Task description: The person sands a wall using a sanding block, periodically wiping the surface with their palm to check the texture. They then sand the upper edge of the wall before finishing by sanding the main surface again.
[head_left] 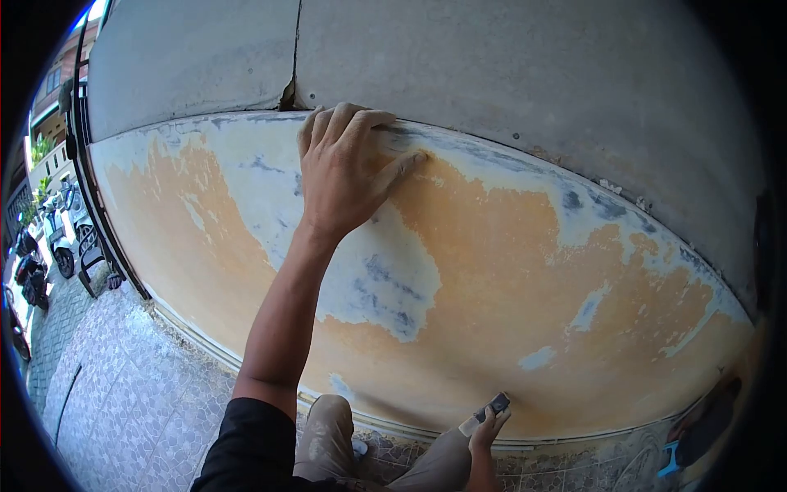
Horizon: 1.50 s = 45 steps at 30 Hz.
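Note:
My left hand (344, 168) is braced on the top edge of a low wall (492, 271) with patchy orange and whitish paint. Its fingers are spread and bent over the edge, and the thumb stretches out to the right along the painted face. The fingertips look dusty. Low down by my right knee, my right hand (487, 428) is closed around a small block (485, 414), dark at one end and pale at the other, like a sanding block. That block is close to the lower part of the wall.
Grey panels (508, 66) rise above the painted wall, with a dark gap (288, 92) between two of them. Patterned paving (139, 385) runs along the wall's foot. At the left are a dark gate post (86, 164), a chair (92, 254) and parked scooters (59, 238). A blue-handled tool (670, 461) lies lower right.

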Motion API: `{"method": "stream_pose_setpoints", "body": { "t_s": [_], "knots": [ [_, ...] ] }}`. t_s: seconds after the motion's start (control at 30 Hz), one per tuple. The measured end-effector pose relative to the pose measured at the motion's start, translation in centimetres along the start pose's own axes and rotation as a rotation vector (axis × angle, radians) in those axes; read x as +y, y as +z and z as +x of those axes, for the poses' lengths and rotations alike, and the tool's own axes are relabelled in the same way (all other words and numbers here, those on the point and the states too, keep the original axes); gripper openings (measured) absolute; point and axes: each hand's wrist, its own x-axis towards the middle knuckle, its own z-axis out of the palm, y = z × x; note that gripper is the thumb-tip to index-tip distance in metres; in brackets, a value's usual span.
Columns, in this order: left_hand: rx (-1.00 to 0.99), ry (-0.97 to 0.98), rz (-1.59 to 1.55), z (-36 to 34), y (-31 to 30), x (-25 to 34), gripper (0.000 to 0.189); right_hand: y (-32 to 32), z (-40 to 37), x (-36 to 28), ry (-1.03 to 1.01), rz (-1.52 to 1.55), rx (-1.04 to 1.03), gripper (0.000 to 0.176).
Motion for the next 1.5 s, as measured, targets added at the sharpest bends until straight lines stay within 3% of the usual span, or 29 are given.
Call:
{"method": "stream_pose_setpoints", "body": {
  "t_s": [0.23, 0.37, 0.63, 0.83, 0.9, 0.93, 1.0, 1.23, 1.3, 1.5],
  "knots": [
    [0.007, -0.001, -0.061, 0.0, 0.0, -0.8, 0.023, -0.1, 0.2, 0.4, 0.000, -0.028, 0.001, 0.042],
    [-0.016, 0.020, -0.091, -0.1, -0.4, -1.4, 0.025, -0.2, 0.5, 1.2, -0.030, -0.041, 0.012, 0.042],
    [-0.038, -0.035, -0.084, 0.0, -0.9, -0.1, 0.045, 0.3, 0.4, 1.0, -0.065, -0.087, 0.042, 0.041],
    [0.002, -0.047, -0.119, -0.1, -0.4, -0.2, 0.036, 0.3, 0.3, 0.5, -0.058, -0.076, 0.073, 0.041],
    [0.007, -0.045, -0.126, -0.2, -0.1, -0.5, 0.034, -0.5, 0.7, 0.8, 0.057, -0.093, -0.053, 0.065],
    [0.012, -0.041, -0.131, -0.3, -0.1, -0.6, 0.033, -0.2, 0.4, 0.6, 0.057, -0.094, -0.052, 0.065],
    [0.019, -0.037, -0.126, -0.3, 0.0, -0.6, 0.033, 0.9, -0.1, 0.0, -0.058, -0.094, 0.057, 0.041],
    [0.010, -0.050, -0.114, 0.0, -0.6, 0.2, 0.031, 1.0, 0.6, 2.0, -0.071, -0.038, 0.200, 0.042],
    [0.015, -0.051, -0.136, 0.0, -0.4, 0.1, 0.031, 0.7, 0.2, 0.9, -0.091, -0.141, 0.060, 0.041],
    [0.026, -0.033, -0.102, -0.2, 0.0, -0.1, 0.030, 0.6, 0.2, 0.7, -0.070, -0.069, -0.002, 0.035]
  ]
}}
